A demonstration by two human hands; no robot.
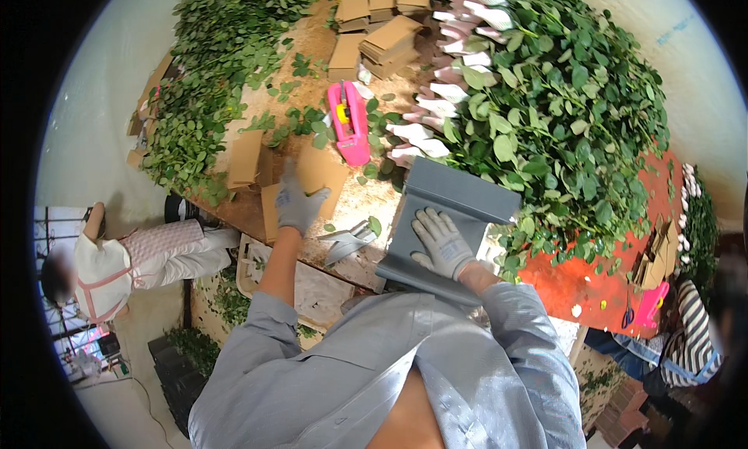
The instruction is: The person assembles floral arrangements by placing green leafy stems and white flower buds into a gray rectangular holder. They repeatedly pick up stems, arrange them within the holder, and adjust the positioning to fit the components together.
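My left hand (300, 206), in a grey glove, lies on brown cardboard pieces (323, 172), its thumb apart from the fingers. It does not look closed on them. My right hand (442, 245), gloved the same way, rests flat with spread fingers inside a dark grey trough-shaped holder (405, 223) with raised sides. Between the hands, near the table's front edge, lies a grey-and-white bladed tool (349, 243), whose exact kind I cannot make out. Farther off stands a bright pink tape dispenser (351, 126) with a yellow core.
Cardboard stacks (389, 44) sit at the back. Leafy stems are heaped at left (226, 75) and right (561, 130), the right ones with white-wrapped ends (444, 95). Two people (140, 270) (689, 332) are at the sides. A pale bin (312, 293) stands below the table edge.
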